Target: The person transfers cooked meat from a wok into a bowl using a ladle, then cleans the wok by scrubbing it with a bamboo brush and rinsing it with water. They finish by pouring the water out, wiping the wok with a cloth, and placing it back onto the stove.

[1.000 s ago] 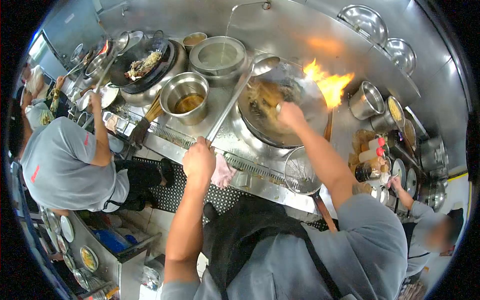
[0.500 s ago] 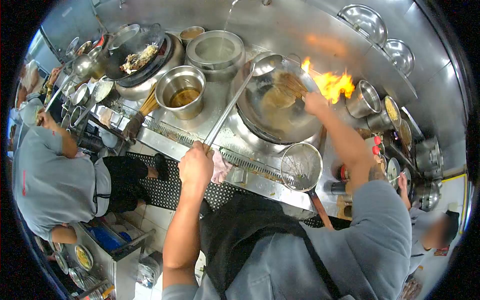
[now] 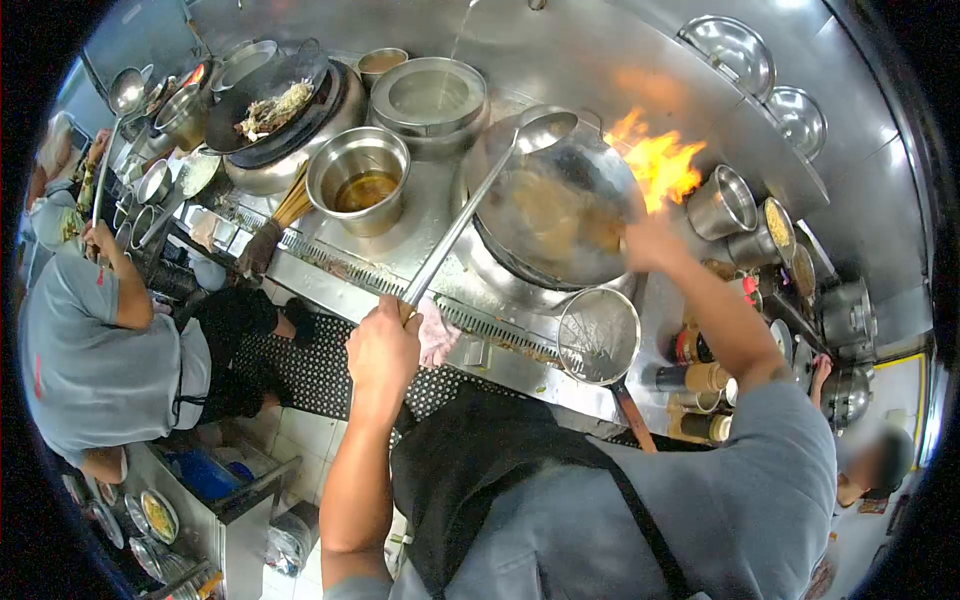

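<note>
My left hand (image 3: 384,345) is closed round the handle end of a long steel ladle (image 3: 455,225). The ladle's bowl hangs over the far rim of a large wok (image 3: 500,190), which holds brownish, blurred liquid. At the wok's right side my right hand (image 3: 650,240) is closed on a bamboo brush, which is smeared by motion and partly hidden. Tall flames (image 3: 660,165) rise behind the wok's right edge. A round wire strainer (image 3: 599,336) with a wooden handle lies at the counter's front edge.
A pot of brown liquid (image 3: 385,215), a water-filled basin (image 3: 428,98) and a second wok with food (image 3: 225,120) stand left. A co-worker (image 3: 100,350) holds a ladle far left; another person (image 3: 880,460) is far right. Steel pots (image 3: 722,205) stand right of the flames.
My right hand has moved down and slightly right along the wok with the brush. The co-worker at left has raised the ladle. The flames have spread.
</note>
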Action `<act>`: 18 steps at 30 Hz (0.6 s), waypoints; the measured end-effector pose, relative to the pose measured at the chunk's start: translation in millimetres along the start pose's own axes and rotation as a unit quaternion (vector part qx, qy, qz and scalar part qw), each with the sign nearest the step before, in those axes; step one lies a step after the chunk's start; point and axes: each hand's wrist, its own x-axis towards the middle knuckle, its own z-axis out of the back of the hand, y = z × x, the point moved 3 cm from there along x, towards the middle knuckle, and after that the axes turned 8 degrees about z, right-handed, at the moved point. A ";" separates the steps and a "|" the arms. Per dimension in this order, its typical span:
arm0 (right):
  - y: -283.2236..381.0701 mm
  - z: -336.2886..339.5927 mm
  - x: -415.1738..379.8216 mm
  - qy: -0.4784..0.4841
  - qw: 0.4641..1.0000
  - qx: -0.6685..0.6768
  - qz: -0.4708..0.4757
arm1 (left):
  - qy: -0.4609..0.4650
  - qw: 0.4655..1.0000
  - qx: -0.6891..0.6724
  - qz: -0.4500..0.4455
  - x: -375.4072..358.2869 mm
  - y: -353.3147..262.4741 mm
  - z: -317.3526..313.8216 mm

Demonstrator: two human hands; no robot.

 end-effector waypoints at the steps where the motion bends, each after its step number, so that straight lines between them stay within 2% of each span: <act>1: 14.3 -1.3 -17.4 -0.034 0.998 0.010 0.059 | -0.001 1.000 0.000 0.000 2.3 0.3 -2.2; 3: 60.6 24.4 -24.6 -0.059 0.991 0.103 0.057 | -0.004 1.000 0.003 0.000 5.0 -1.2 -6.4; 5: 59.2 -3.2 38.0 -0.114 0.983 0.145 0.021 | -0.014 1.000 0.006 0.002 8.0 -6.9 -12.3; 8: 27.3 -15.7 94.0 -0.139 0.970 0.152 -0.126 | -0.024 1.000 0.007 -0.002 16.0 -10.3 -20.4; 11: 27.2 15.7 42.5 -0.041 0.990 0.106 -0.082 | -0.011 1.000 0.013 0.008 21.2 -8.1 -17.2; 13: 38.6 0.3 14.5 0.000 0.998 0.070 0.003 | -0.007 1.000 0.020 0.020 25.8 -7.4 -15.7; 15: 78.1 16.9 -7.3 -0.103 0.973 0.205 0.029 | -0.015 1.000 -0.012 0.016 36.3 -5.1 -26.4; 16: 84.8 15.0 12.7 -0.139 0.959 0.246 0.019 | -0.026 0.999 -0.025 0.036 40.1 3.0 -30.2; 17: 90.1 9.6 40.2 -0.167 0.942 0.291 0.023 | 0.012 0.999 -0.001 0.047 46.4 2.4 -34.7; 18: 87.5 4.0 73.1 -0.167 0.915 0.365 -0.039 | -0.007 1.000 -0.020 -0.005 51.2 4.5 -43.9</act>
